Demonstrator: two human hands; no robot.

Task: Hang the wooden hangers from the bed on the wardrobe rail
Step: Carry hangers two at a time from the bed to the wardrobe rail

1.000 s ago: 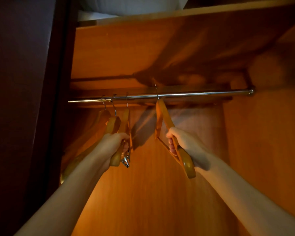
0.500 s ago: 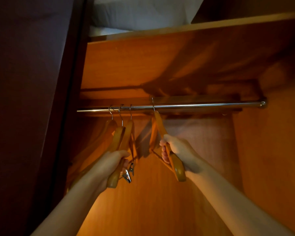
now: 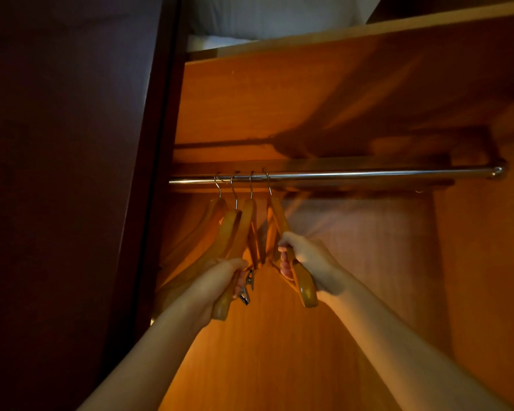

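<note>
While four wooden hangers point(image 3: 241, 229) hang by their metal hooks at the left end of the wardrobe rail point(image 3: 368, 174), the hands are raised beneath them, each closed on wood. The left hand point(image 3: 217, 284) is wrapped around the lower ends of the left-hand hangers, just beside their dangling metal clips point(image 3: 247, 287). The right hand point(image 3: 307, 259) grips the near arm of the rightmost hanger point(image 3: 279, 221), close beside the others.

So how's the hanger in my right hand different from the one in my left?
The right-hand hanger hangs apart, rightmost of the four hooks; the left-hand hanger sits bunched with two others. Metal clips dangle by the left hand; none show near the right hand. Both are wooden, hooked on the rail.
</note>
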